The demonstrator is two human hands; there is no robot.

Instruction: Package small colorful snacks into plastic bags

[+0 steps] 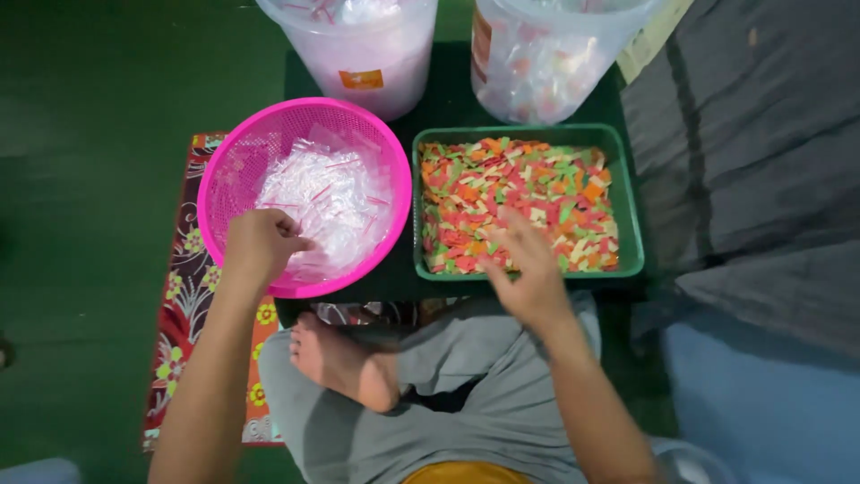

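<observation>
Clear small plastic bags (pixel 327 202) with red strips fill the pink round basket (pixel 224 170), and our left hand (pixel 260 244) reaches into its near left edge, wrist bent down, fingers curled narrow onto the heap; we cannot tell whether a bag is pinched between them. Our forearms run out from our lap, over grey trousers (pixel 466 394) and a bare foot (pixel 345 358) tucked beneath the low black table (pixel 448 85).

Our right hand (pixel 528 269) hovers at the near edge of the green rectangular tray (pixel 632 224), fingers spread loosely and blurred, their tips just over the orange, green, red and cream paper-like pieces (pixel 520 193) that cover the tray; we see nothing gripped in them.

The basket sits on the table's left half, the tray on its right, nearly touching. At the far edge stand two translucent white buckets: the left bucket (pixel 358 49) carries a small orange rectangular label, the right bucket (pixel 546 58) an orange label on its left side. A flowered mat (pixel 179 296) lies on the green floor (pixel 81 179) left of the table.
</observation>
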